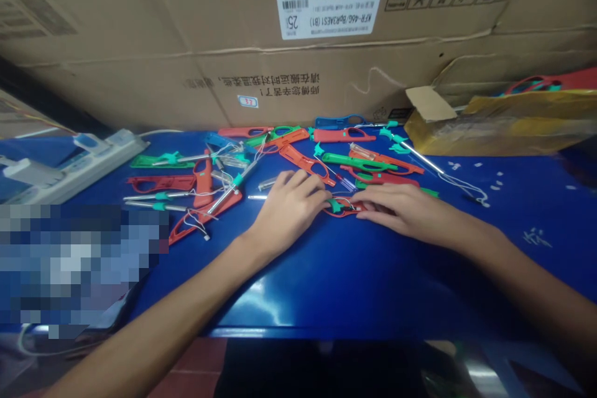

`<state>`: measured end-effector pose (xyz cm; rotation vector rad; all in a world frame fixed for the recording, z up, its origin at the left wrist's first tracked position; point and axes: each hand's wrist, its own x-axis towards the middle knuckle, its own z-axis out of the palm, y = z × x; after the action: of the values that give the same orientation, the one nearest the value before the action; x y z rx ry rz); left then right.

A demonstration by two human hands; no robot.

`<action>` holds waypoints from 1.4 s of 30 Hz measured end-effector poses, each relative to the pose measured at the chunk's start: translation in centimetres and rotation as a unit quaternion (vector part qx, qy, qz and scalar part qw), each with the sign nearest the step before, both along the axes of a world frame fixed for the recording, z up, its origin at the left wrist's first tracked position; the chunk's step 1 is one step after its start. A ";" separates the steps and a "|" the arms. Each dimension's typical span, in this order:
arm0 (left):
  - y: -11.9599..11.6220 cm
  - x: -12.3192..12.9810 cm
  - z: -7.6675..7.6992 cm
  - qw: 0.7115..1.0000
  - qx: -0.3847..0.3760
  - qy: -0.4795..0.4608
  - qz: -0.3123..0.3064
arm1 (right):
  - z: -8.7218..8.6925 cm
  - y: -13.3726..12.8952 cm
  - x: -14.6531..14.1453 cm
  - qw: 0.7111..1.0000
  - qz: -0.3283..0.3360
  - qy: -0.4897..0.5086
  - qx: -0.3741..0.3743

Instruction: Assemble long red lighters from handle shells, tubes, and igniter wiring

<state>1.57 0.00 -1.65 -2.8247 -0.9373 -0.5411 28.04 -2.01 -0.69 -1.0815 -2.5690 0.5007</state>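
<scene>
A red lighter casing (344,211) lies low over the blue table, with a green trigger piece (334,204) and thin wires in it. My left hand (293,202) is closed on its left part, and a metal tube (257,198) sticks out to the left from under the fingers. At the right end, my right hand (403,208) pinches the same casing with thumb and fingers. The fingertips partly hide the casing. Just beyond the hands lies a screwdriver with a purple, see-through handle (346,183).
Red and green casings and metal tubes with wires (237,180) are heaped to the left. More casings (368,158) lie behind my hands. A big cardboard box (163,31) stands at the back. A power strip (88,161) and a blurred-out object (69,267) sit left.
</scene>
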 end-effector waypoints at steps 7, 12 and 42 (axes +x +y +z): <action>0.2 0.2 -0.2 0.999 -0.028 -0.032 0.009 | 0.4 -0.2 -0.1 1.000 -0.001 -0.004 0.009; 0.1 0.4 -0.1 0.998 -0.049 -0.032 -0.002 | 0.3 -0.1 0.1 1.000 -0.001 -0.013 0.014; 1.0 1.0 -0.3 0.975 -0.189 -0.114 -0.004 | -0.2 -0.7 0.0 0.994 -0.011 -0.036 -0.101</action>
<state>2.53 0.97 -1.97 -3.1507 -1.1814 -0.7773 28.02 -2.76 -0.94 -1.2133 -2.6088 0.7431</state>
